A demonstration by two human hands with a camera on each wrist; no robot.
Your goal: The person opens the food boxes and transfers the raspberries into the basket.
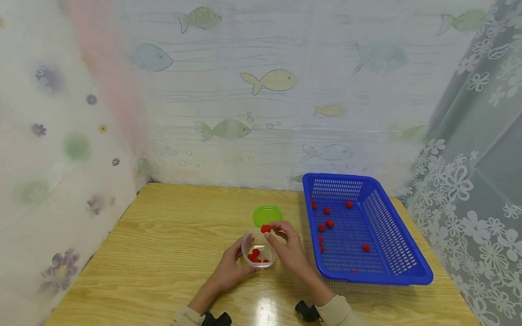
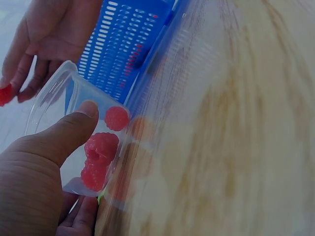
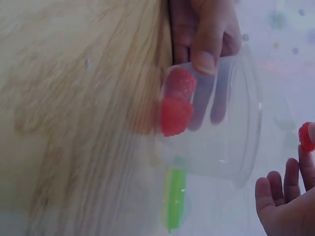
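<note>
Currently the right hand [image 1: 287,246] has its grip clamped on a berry [image 1: 266,229], above the cup [image 1: 258,241]. Just below that grip, the left hand [image 1: 232,267] clasps the cup, more berries [image 1: 256,252] inside; the lid [image 1: 267,215] lies beyond, the basket [image 1: 346,235] to the right.

I see red, bumpy raspberry-shaped pieces [image 1: 329,223], a clear round plastic tub [image 3: 221,152], a lime-green round plastic lid [image 1: 267,215] and a blue, slot-patterned rectangular plastic basket [image 1: 394,244]. The yellow-brown table [image 1: 171,235] is wood-grained. The whitish back sheet [image 1: 269,52] carries green, blue and yellow fish [image 1: 279,81]; the 2 sleeves [image 1: 339,311] are beige.
</note>
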